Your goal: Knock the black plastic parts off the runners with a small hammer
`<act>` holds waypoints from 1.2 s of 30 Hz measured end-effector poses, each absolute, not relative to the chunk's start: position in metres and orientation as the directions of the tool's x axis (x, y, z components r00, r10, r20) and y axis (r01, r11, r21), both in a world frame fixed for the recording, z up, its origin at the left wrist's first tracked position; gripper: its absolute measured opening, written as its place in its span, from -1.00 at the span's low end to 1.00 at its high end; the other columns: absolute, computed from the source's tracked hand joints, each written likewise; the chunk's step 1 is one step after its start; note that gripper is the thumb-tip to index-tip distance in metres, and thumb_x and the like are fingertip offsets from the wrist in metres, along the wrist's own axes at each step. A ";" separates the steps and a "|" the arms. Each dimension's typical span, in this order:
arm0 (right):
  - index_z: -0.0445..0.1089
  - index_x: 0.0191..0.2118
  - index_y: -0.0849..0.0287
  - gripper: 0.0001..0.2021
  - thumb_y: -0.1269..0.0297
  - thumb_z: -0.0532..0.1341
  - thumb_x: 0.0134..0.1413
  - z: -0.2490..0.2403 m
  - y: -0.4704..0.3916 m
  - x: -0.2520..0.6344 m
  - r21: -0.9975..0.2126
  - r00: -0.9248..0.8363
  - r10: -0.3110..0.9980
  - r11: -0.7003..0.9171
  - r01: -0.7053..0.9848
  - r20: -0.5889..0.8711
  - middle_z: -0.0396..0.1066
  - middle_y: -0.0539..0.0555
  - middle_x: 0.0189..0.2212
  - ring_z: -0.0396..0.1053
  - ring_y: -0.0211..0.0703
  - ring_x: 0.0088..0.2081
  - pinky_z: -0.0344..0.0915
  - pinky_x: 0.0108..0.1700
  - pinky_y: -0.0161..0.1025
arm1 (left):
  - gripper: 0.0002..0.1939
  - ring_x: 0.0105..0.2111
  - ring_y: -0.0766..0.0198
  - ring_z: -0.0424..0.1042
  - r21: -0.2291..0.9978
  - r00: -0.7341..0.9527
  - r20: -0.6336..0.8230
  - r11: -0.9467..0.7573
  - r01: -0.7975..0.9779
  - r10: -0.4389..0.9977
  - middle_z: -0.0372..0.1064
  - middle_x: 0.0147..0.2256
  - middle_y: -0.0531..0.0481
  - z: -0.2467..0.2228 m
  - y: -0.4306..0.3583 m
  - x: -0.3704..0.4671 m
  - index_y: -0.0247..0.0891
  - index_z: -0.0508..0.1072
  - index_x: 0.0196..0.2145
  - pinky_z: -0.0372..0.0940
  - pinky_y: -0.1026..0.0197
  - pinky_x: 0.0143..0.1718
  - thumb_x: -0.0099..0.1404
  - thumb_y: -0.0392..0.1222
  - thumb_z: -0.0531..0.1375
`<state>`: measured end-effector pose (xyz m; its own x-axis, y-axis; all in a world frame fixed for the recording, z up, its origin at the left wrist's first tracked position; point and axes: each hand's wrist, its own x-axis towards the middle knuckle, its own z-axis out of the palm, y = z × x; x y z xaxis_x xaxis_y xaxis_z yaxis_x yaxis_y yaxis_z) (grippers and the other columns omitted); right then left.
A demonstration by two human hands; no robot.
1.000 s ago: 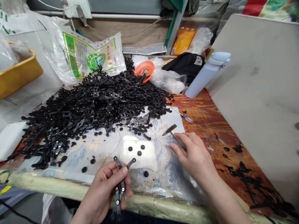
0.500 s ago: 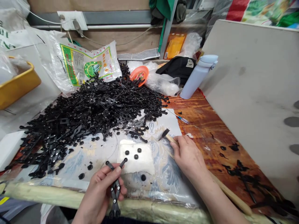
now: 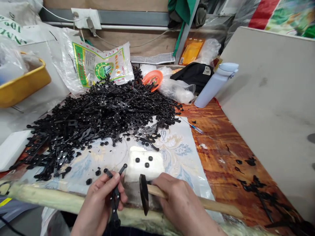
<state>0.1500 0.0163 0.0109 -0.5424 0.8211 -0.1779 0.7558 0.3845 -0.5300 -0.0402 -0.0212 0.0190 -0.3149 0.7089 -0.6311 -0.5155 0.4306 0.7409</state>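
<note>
My left hand [image 3: 104, 196] pinches a black scissor-like linkage [image 3: 114, 196] with silvery rivets, its two round-ended arms pointing up past my fingers. My right hand [image 3: 176, 200] is wrapped round the wooden handle of a hammer [image 3: 144, 195], whose dark head hangs just right of my left hand over the near edge of the table. Beyond the hammer lies a white pad [image 3: 157, 168] with three small black round caps [image 3: 147, 165] on it. A large heap of similar black linkages [image 3: 108, 111] spreads over the back left of the table.
A blue-handled screwdriver [image 3: 197, 128] lies right of the heap. Behind it leans a pale blue bottle [image 3: 214, 87], with an orange dish [image 3: 153, 80] to its left. Black scraps [image 3: 256, 185] lie at the right. A grey panel [image 3: 268, 98] borders that side; a yellow bin [image 3: 24, 83] stands left.
My right hand has lifted the hammer from the right and swung it left and closer to my body. My left hand still holds the linkage. The camera view has shifted slightly.
</note>
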 end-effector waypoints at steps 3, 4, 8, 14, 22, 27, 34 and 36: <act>0.32 -0.46 0.13 -0.82 0.56 0.10 -0.05 0.022 0.029 0.134 -0.589 -0.516 0.849 0.360 0.723 -0.115 0.34 -0.01 -0.47 0.36 -0.22 -0.42 0.17 -0.38 -0.33 | -0.71 -0.71 0.34 0.33 0.765 -0.380 -0.613 0.403 -0.502 0.693 0.35 -0.69 0.11 0.021 -0.023 -0.046 -0.29 0.43 -0.47 0.16 0.41 -0.78 -0.10 -0.12 0.41; 0.32 -0.46 0.14 -0.83 0.56 0.10 -0.04 0.024 0.033 0.127 -0.589 -0.497 0.862 0.350 0.729 -0.103 0.34 0.00 -0.47 0.35 -0.22 -0.42 0.16 -0.38 -0.33 | -0.71 -0.70 0.33 0.34 0.772 -0.392 -0.608 0.398 -0.496 0.690 0.35 -0.69 0.10 0.021 -0.023 -0.047 -0.29 0.43 -0.47 0.17 0.41 -0.77 -0.11 -0.12 0.41; 0.35 -0.44 0.16 -0.86 0.55 0.14 -0.05 0.027 0.044 0.104 -0.588 -0.431 0.898 0.300 0.751 -0.093 0.38 0.04 -0.42 0.34 -0.19 -0.39 0.17 -0.35 -0.29 | -0.68 -0.72 0.34 0.33 0.770 -0.380 -0.609 0.403 -0.495 0.696 0.34 -0.70 0.12 0.018 -0.024 -0.044 -0.28 0.40 -0.48 0.17 0.41 -0.79 -0.12 -0.10 0.41; 0.37 -0.29 0.10 -0.93 0.32 0.19 0.05 0.027 0.046 0.145 -0.809 -0.352 0.933 0.149 0.568 -0.076 0.42 0.02 -0.35 0.37 -0.17 -0.35 0.24 -0.31 -0.27 | -0.68 -0.76 0.36 0.29 0.738 -0.286 -0.629 0.441 -0.511 0.723 0.32 -0.72 0.14 0.017 -0.027 -0.028 -0.26 0.38 -0.47 0.15 0.42 -0.83 -0.07 -0.05 0.40; 0.34 -0.06 0.07 -0.74 0.24 -0.03 0.28 0.019 0.026 0.180 -0.774 -0.453 0.879 0.179 0.607 -0.151 0.44 0.08 -0.26 0.39 -0.10 -0.23 0.27 -0.21 -0.22 | -0.69 -0.75 0.35 0.32 0.740 -0.293 -0.636 0.455 -0.496 0.714 0.32 -0.71 0.14 0.011 -0.017 -0.028 -0.28 0.39 -0.49 0.15 0.42 -0.85 -0.07 -0.06 0.40; 0.33 -0.06 0.11 -0.69 0.27 -0.11 0.27 0.008 0.018 0.171 -0.686 -0.438 0.876 0.191 0.702 -0.204 0.45 0.13 -0.31 0.42 -0.03 -0.29 0.28 -0.27 -0.16 | -0.70 -0.77 0.38 0.29 0.752 -0.328 -0.634 0.459 -0.473 0.700 0.31 -0.71 0.14 0.012 -0.013 -0.026 -0.30 0.40 -0.49 0.12 0.44 -0.87 -0.07 -0.09 0.39; 0.33 -0.12 0.14 -0.70 0.26 -0.11 0.25 0.010 0.019 0.168 -0.689 -0.411 0.885 0.158 0.707 -0.219 0.45 0.14 -0.36 0.44 -0.03 -0.34 0.28 -0.32 -0.17 | -0.72 -0.78 0.38 0.28 0.746 -0.307 -0.649 0.500 -0.440 0.697 0.30 -0.72 0.15 0.016 -0.009 -0.030 -0.32 0.43 -0.51 0.13 0.44 -0.88 -0.05 -0.08 0.39; 0.33 -0.12 0.14 -0.70 0.27 -0.11 0.25 0.010 0.019 0.168 -0.695 -0.409 0.887 0.157 0.702 -0.213 0.45 0.13 -0.37 0.44 -0.03 -0.34 0.28 -0.31 -0.17 | -0.72 -0.78 0.38 0.28 0.745 -0.293 -0.651 0.514 -0.426 0.700 0.30 -0.72 0.14 0.017 -0.008 -0.030 -0.32 0.42 -0.52 0.13 0.44 -0.88 -0.04 -0.09 0.39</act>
